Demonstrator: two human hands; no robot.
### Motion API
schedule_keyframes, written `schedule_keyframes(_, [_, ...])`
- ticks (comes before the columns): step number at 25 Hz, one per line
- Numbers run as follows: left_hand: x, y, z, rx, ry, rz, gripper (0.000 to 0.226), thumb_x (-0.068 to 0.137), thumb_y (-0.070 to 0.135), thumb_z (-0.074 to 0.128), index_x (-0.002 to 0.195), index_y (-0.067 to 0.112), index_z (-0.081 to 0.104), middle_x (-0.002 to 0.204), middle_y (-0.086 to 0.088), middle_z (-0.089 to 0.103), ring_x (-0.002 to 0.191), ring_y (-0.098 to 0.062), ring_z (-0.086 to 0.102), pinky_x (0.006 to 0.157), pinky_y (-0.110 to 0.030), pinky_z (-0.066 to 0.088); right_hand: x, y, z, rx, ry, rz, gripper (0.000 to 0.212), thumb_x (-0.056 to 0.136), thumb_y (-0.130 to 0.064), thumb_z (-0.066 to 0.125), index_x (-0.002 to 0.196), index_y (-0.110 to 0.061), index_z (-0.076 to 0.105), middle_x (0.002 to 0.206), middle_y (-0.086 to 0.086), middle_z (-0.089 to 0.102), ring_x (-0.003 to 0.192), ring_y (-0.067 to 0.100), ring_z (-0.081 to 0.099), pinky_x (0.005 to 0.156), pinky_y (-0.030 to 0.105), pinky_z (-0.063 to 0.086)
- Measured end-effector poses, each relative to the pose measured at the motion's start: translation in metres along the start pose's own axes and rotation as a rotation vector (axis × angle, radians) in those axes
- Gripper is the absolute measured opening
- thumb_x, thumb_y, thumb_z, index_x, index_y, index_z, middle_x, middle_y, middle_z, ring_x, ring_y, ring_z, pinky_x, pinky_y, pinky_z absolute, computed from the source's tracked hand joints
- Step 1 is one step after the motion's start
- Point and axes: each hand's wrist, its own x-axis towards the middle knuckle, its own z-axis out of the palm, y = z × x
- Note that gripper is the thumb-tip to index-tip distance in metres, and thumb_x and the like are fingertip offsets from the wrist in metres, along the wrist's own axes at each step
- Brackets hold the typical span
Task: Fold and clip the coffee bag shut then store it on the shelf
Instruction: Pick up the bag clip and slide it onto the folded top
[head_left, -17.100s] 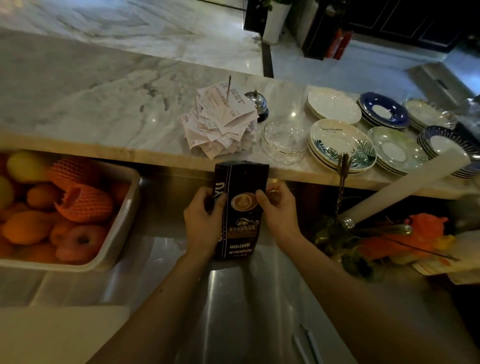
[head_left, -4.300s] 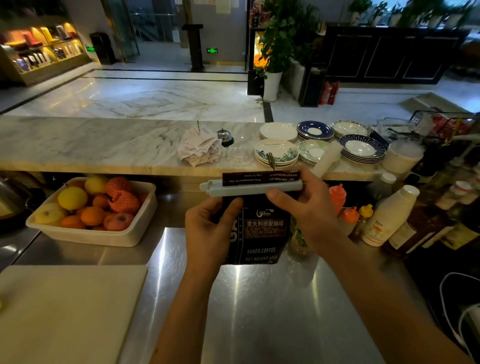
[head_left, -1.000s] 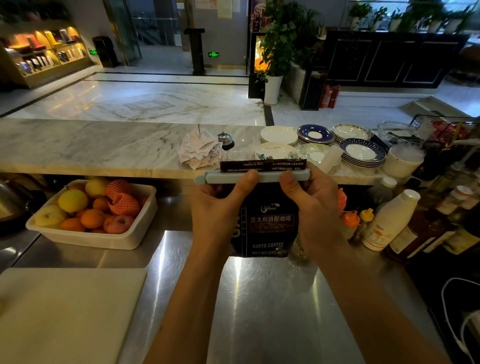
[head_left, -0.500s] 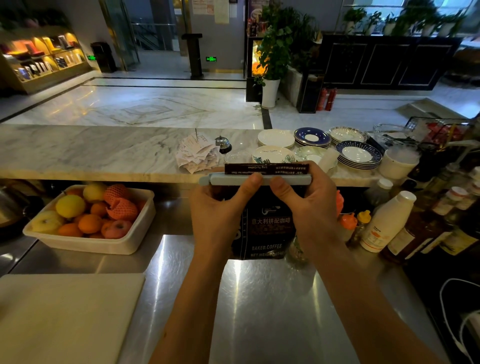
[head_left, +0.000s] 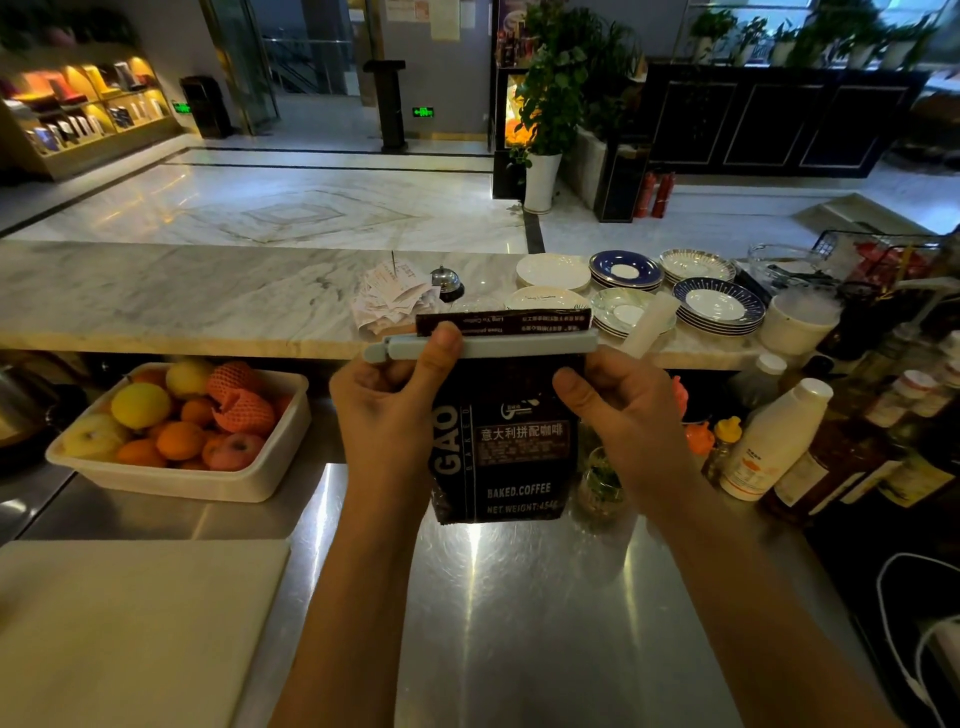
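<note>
A black coffee bag (head_left: 514, 447) with white print is held upright just above the steel counter (head_left: 519, 597). Its top is folded over, and a long pale grey bag clip (head_left: 514, 347) lies across the fold with the flap sticking up behind it. My left hand (head_left: 395, 410) grips the bag's left side, thumb pressed on the clip near its hinged end. My right hand (head_left: 618, 410) holds the bag's right side just under the clip's right end, thumb pointing left.
A white tub of fruit (head_left: 182, 431) sits at left, a cutting board (head_left: 119, 623) near left. Bottles (head_left: 774, 441) and small squeeze bottles crowd the right. The marble bar top (head_left: 182, 296) behind holds stacked saucers (head_left: 717, 306), a receipt spike (head_left: 395, 296) and a bell.
Over the last second my right thumb has come off the clip and dropped to the bag's side. The bag and my left hand have stayed nearly still.
</note>
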Motion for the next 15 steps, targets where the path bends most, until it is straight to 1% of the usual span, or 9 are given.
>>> schedule_keyframes(2, [0.001,0.0,0.0,0.044,-0.015,-0.01,0.021,0.076,0.029,0.071,0.084,0.01,0.07,0.073,-0.001,0.076,0.074,-0.017,0.075,0.065,-0.029,0.059,-0.001,0.004,0.003,-0.033,0.075,-0.027,0.023,0.089,0.002,0.057,0.104,-0.013,0.067,0.084,-0.015,0.077,0.086,0.004,0.073,0.07,0.015,0.055])
schedule_keyframes(3, [0.002,0.0,0.0,0.076,-0.037,-0.001,0.023,0.076,0.029,0.071,0.087,0.009,0.069,0.077,-0.002,0.076,0.077,-0.016,0.075,0.067,-0.028,0.058,0.0,0.006,0.004,-0.045,0.125,-0.048,0.022,0.09,0.003,0.057,0.103,-0.011,0.068,0.082,-0.013,0.077,0.082,0.005,0.073,0.068,0.016,0.055])
schedule_keyframes(6, [0.002,-0.004,-0.007,0.174,-0.169,0.01,0.036,0.077,0.022,0.072,0.107,0.003,0.065,0.096,-0.006,0.076,0.09,-0.014,0.074,0.074,-0.025,0.058,0.003,0.009,0.004,-0.061,0.231,-0.088,0.017,0.091,0.0,0.059,0.099,-0.009,0.07,0.082,-0.008,0.077,0.081,0.012,0.074,0.067,0.021,0.056])
schedule_keyframes(8, [-0.001,-0.01,-0.015,0.24,-0.298,-0.067,0.041,0.077,0.021,0.075,0.114,0.008,0.064,0.105,-0.005,0.076,0.099,-0.017,0.073,0.082,-0.032,0.06,0.004,0.011,0.005,-0.023,0.291,-0.075,0.016,0.091,0.0,0.059,0.097,-0.01,0.07,0.082,-0.007,0.077,0.081,0.014,0.074,0.068,0.023,0.056])
schedule_keyframes(10, [-0.006,-0.017,-0.021,0.318,-0.378,-0.129,0.041,0.073,0.026,0.075,0.112,0.02,0.065,0.107,0.003,0.075,0.103,-0.014,0.071,0.089,-0.036,0.059,0.004,0.011,0.007,-0.028,0.329,-0.068,0.016,0.091,-0.001,0.06,0.095,-0.011,0.071,0.081,-0.005,0.077,0.081,0.016,0.074,0.068,0.026,0.057])
schedule_keyframes(12, [-0.008,-0.021,-0.026,0.358,-0.411,-0.158,0.046,0.068,0.027,0.075,0.112,0.027,0.062,0.107,0.011,0.075,0.104,-0.008,0.07,0.089,-0.032,0.058,0.005,0.012,0.01,-0.07,0.348,-0.074,0.015,0.09,-0.002,0.061,0.093,-0.013,0.071,0.08,-0.003,0.076,0.081,0.018,0.074,0.069,0.031,0.058])
schedule_keyframes(15, [-0.01,-0.024,-0.037,0.375,-0.487,-0.216,0.057,0.06,0.028,0.08,0.113,0.03,0.059,0.105,0.017,0.073,0.103,-0.004,0.069,0.081,-0.02,0.057,0.005,0.014,0.015,-0.083,0.376,-0.067,0.013,0.09,-0.004,0.061,0.094,-0.012,0.072,0.083,0.0,0.075,0.082,0.018,0.073,0.073,0.035,0.059])
